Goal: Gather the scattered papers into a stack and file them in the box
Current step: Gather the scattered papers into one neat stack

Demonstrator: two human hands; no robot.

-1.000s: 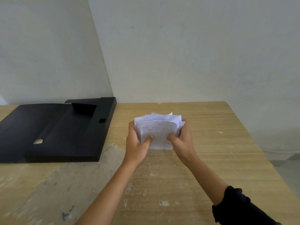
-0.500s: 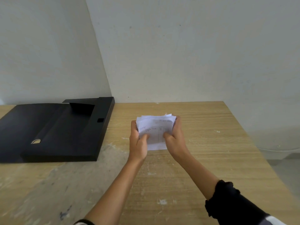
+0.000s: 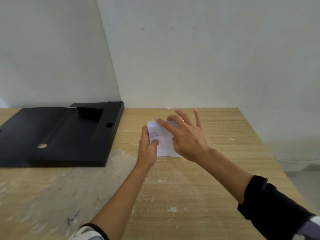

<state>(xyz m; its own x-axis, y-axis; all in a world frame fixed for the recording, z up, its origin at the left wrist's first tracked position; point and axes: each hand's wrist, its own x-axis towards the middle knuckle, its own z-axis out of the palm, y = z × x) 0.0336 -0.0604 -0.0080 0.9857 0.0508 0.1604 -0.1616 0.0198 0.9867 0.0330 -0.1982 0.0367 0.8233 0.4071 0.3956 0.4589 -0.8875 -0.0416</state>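
A small stack of white papers (image 3: 163, 144) with faint printed lines is held just above the wooden table (image 3: 207, 179), near its middle. My left hand (image 3: 148, 148) grips the stack's left edge, thumb on top. My right hand (image 3: 186, 135) hovers over the stack's right side with fingers spread, covering part of it; whether it touches the paper I cannot tell. The black file box (image 3: 69, 134) lies open and flat at the table's back left, apart from both hands.
Two white walls meet in a corner behind the table. The table's right edge (image 3: 270, 153) drops off to the floor. Pale paint smears mark the tabletop at the front left.
My right hand has let go of the stack's right edge and lifted over it with fingers spread. The left hand keeps its grip, and the stack looks more squared up.
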